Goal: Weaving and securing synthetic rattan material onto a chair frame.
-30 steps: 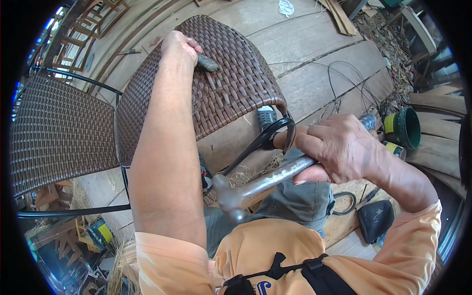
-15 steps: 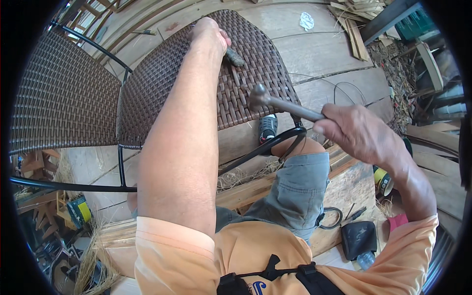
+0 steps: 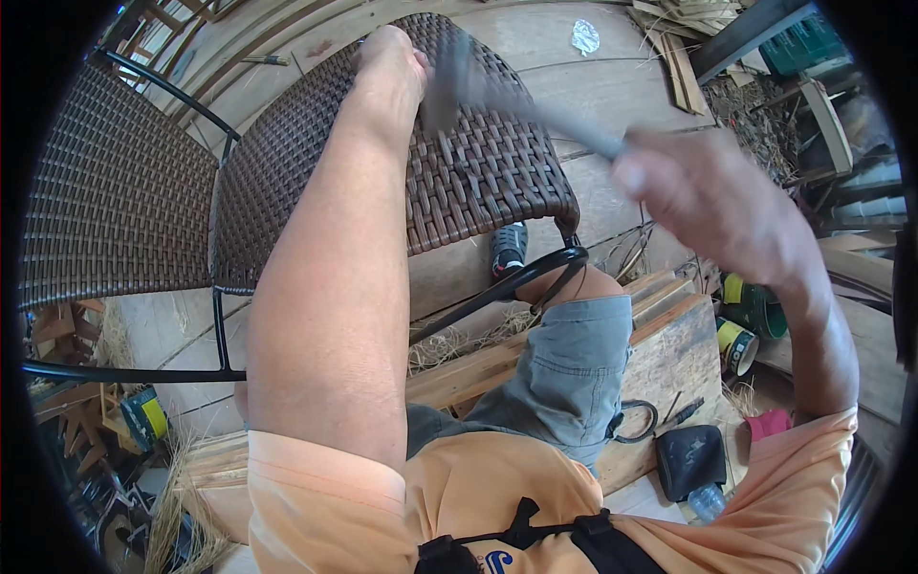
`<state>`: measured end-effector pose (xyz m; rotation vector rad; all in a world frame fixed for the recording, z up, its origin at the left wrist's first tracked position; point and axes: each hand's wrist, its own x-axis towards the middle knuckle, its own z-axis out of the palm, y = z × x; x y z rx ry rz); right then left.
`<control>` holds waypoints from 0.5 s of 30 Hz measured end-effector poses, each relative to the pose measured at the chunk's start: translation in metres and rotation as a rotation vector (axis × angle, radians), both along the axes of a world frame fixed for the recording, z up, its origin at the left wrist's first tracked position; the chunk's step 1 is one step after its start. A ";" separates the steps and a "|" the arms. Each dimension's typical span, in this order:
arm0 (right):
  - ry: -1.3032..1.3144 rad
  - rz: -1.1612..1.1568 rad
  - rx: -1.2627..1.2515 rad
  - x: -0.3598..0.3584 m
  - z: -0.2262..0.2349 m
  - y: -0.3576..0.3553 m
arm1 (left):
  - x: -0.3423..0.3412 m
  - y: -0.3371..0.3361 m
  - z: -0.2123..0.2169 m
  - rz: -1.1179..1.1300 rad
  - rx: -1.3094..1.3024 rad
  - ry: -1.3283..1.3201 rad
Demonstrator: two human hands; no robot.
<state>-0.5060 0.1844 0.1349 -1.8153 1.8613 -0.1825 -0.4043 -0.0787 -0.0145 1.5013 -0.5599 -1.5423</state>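
Note:
A dark brown woven wicker chair lies in front of me, its seat (image 3: 483,172) under my hands and its backrest (image 3: 124,182) to the left. My left hand (image 3: 390,59) is closed at the far part of the seat, around a short tool whose blunt greyish end showed a moment ago; that end is now hidden behind the hammer. My right hand (image 3: 712,191) grips a metal hammer (image 3: 579,129) by its handle. The hammer's head is smeared by motion, just beside my left hand and above the weave.
The chair's black metal frame (image 3: 488,301) crosses near my knee. Wooden boards (image 3: 669,354) lie by my legs, with a black pouch (image 3: 690,462) and tins (image 3: 736,344) to the right. Crumpled foil (image 3: 585,38) is on the floor. Wood scraps (image 3: 669,57) lie at the far right.
The hammer head has swung up and left, from above the seat's near right part to beside my left hand. My right hand has risen slightly. My left hand has shifted a little left with the view.

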 end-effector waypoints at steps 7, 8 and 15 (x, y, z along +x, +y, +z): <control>0.100 0.121 0.042 0.004 0.000 0.004 | 0.005 0.005 0.005 -0.043 -0.004 -0.006; 0.088 0.147 -0.070 0.004 0.001 0.009 | 0.003 0.006 0.007 -0.032 0.001 -0.006; 0.219 0.171 -0.139 -0.013 -0.015 0.032 | 0.006 0.001 -0.001 -0.103 -0.015 0.032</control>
